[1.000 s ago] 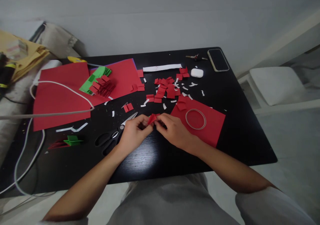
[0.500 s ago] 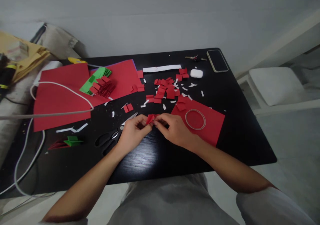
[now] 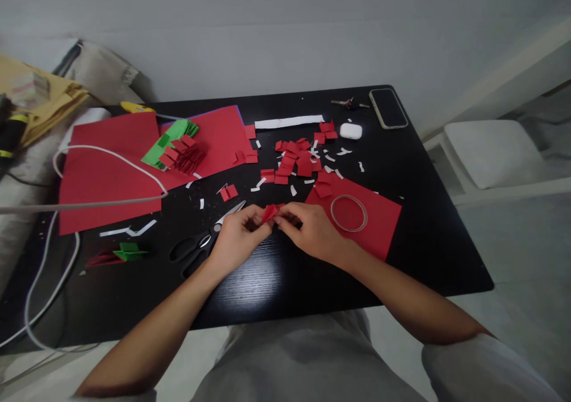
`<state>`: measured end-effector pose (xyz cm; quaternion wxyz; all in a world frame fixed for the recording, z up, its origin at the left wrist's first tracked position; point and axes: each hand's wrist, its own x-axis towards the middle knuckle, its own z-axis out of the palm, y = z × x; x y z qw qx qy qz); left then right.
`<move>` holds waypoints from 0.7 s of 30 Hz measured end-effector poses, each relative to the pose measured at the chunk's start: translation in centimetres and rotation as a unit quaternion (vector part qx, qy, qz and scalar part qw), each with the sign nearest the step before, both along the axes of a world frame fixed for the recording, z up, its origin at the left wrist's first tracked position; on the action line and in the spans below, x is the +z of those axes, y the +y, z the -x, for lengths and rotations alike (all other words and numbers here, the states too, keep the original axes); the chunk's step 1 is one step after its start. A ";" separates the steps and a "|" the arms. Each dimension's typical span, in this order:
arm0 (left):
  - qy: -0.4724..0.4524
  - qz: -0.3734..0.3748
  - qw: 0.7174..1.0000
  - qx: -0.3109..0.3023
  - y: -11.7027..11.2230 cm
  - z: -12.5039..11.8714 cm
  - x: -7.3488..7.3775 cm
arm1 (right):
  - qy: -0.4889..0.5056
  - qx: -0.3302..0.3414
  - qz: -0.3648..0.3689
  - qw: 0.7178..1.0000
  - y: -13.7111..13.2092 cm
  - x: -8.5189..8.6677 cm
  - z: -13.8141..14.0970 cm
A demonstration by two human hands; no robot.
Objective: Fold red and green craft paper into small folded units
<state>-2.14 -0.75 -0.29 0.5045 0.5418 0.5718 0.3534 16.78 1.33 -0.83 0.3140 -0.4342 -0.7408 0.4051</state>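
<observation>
Between my two hands, just above the black table, is a small folded piece of red paper [image 3: 269, 213]. My left hand [image 3: 241, 232] pinches its left side with thumb and fingers. On the other side, my right hand [image 3: 307, 229] grips it with closed fingertips, which partly hide it. Black-handled scissors [image 3: 196, 247] lie beside and partly under my left hand and wrist, blades toward the upper right. A red paper sheet [image 3: 379, 212] with a thin ring [image 3: 348, 213] on it lies to the right of my right hand. Small folded red papers [image 3: 294, 158] are heaped beyond my hands.
Large red sheets [image 3: 107, 176] lie at the left, with stacks of green folded papers [image 3: 167, 143] and red folded papers [image 3: 185, 155] nearby. A white cable [image 3: 89, 206] crosses there. A phone [image 3: 388, 108], a white case [image 3: 351, 131] and a paper strip [image 3: 289, 122] lie at the back.
The red paper between my fingers has shifted and tilted very slightly. Both hands keep their hold in nearly the same place.
</observation>
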 end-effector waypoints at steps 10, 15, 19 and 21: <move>0.010 0.003 1.000 -0.010 0.0 0.1 -0.2 | 0.000 0.000 0.038 0.999 0.1 -0.1 0.0; 0.011 0.000 1.000 -0.014 0.0 0.1 -0.2 | 0.035 -0.004 0.094 0.995 0.3 -0.1 0.0; 0.004 -0.003 1.000 -0.018 0.0 0.1 -0.2 | 0.043 -0.007 0.091 0.995 0.2 -0.1 0.2; 0.004 -0.005 1.000 -0.018 0.0 0.2 -0.3 | 0.035 -0.015 0.065 0.997 0.2 -0.1 0.2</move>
